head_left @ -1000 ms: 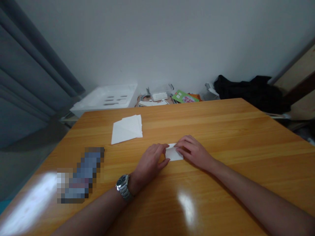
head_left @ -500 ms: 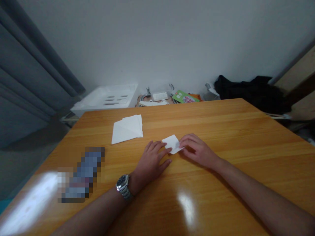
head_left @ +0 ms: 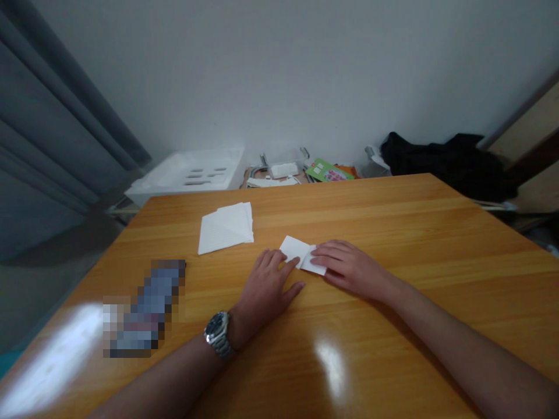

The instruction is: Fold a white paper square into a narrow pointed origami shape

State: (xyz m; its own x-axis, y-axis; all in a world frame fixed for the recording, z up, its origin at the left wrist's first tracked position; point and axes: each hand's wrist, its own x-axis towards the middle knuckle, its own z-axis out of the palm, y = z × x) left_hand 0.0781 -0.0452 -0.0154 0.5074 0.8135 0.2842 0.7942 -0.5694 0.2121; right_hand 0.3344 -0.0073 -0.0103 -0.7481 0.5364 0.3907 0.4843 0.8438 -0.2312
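Note:
A small folded white paper (head_left: 290, 247) lies on the wooden table (head_left: 375, 215), between my two hands. My left hand (head_left: 268, 282) rests at the paper's left side, fingers apart, with a fingertip pressing on it near a crease. Over the paper's right part lies my right hand (head_left: 345, 265), its fingers stretched flat on the sheet and its thumb low by the edge. Neither hand is closed round the paper. My left wrist wears a metal watch (head_left: 218, 333).
A stack of white paper (head_left: 227, 227) lies at the table's back left. Nearer on the left is a blurred-out phone-like object (head_left: 152, 308). Beyond the far edge are a white foam tray (head_left: 187, 171), a green booklet (head_left: 327, 171) and black cloth (head_left: 445, 163).
The paper has opened out to both sides, showing a crease in its middle. My right hand has flattened onto its right part, where before its fingertips pinched the edge. My left hand has barely moved.

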